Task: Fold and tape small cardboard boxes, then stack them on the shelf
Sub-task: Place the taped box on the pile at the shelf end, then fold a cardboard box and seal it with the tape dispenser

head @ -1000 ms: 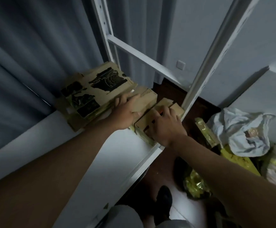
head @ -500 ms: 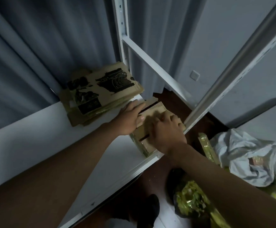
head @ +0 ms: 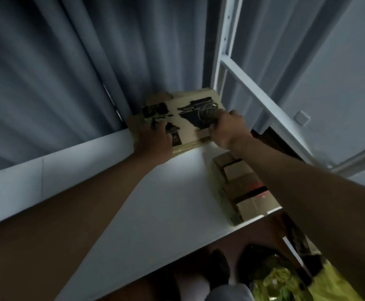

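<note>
Both hands on the flat cardboard stack (head: pixel 190 118) at the shelf's back corner.

Head view: left hand (head: pixel 155 142) lies on the stack's near left edge, fingers spread flat; right hand (head: pixel 227 129) curls over its right edge, gripping it. The small boxes (head: pixel 242 190) (brown, taped, blurry) sit in a row along the white shelf (head: pixel 155 203) to the right, partly hidden by the right forearm. Grey pleated curtain (head: pixel 79 72) behind, white metal upright (head: pixel 225 44), yellow bags (head: pixel 286 283) on the dark floor below.
</note>
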